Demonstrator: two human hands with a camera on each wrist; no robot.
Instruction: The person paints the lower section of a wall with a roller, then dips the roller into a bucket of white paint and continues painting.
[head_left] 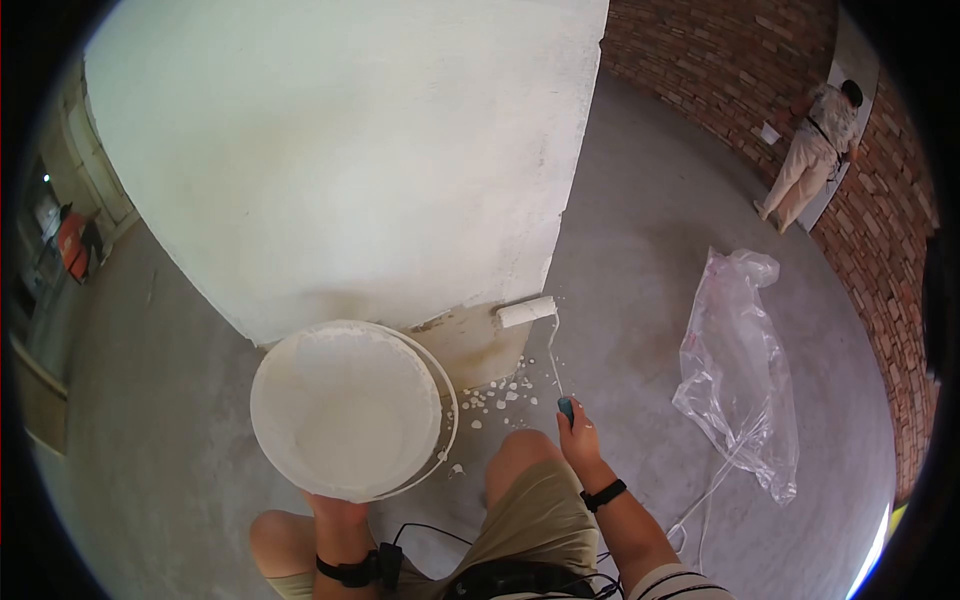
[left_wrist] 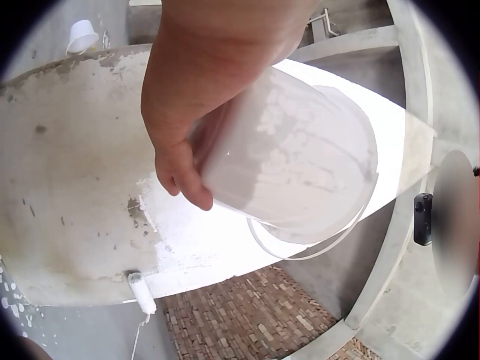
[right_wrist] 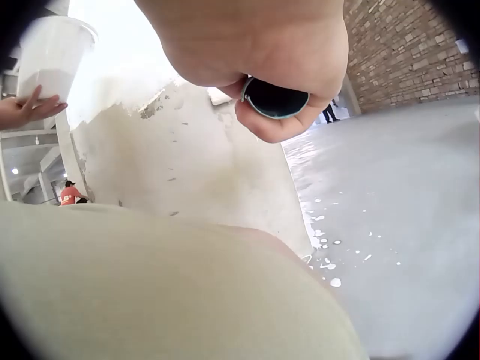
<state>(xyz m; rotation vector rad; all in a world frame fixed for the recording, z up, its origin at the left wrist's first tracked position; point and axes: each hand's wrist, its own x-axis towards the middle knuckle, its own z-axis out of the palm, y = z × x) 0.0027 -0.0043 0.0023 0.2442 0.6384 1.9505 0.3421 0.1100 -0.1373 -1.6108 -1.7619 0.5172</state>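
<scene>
My left hand [head_left: 338,510] holds a white plastic bucket [head_left: 262,410] from below, its fingers bent round the base in the left wrist view. The bucket tilts, with whitish paint inside and its wire-like white handle hanging at the right side. My right hand [head_left: 580,440] grips the green handle [head_left: 566,408] of a paint roller [head_left: 526,312]. The roller's white sleeve lies against the lower right part of the wall [head_left: 350,170], over the bare, unpainted strip [head_left: 490,350]. Above that strip the wall is coated white. In the right wrist view the handle's dark end [right_wrist: 276,99] shows inside my fist.
White paint drops [head_left: 505,395] spot the grey floor [head_left: 640,300] by the wall's foot. A crumpled clear plastic sheet [head_left: 740,370] lies to the right. One person [head_left: 820,150] works at the brick wall [head_left: 720,60]; another in orange [head_left: 75,245] is far left.
</scene>
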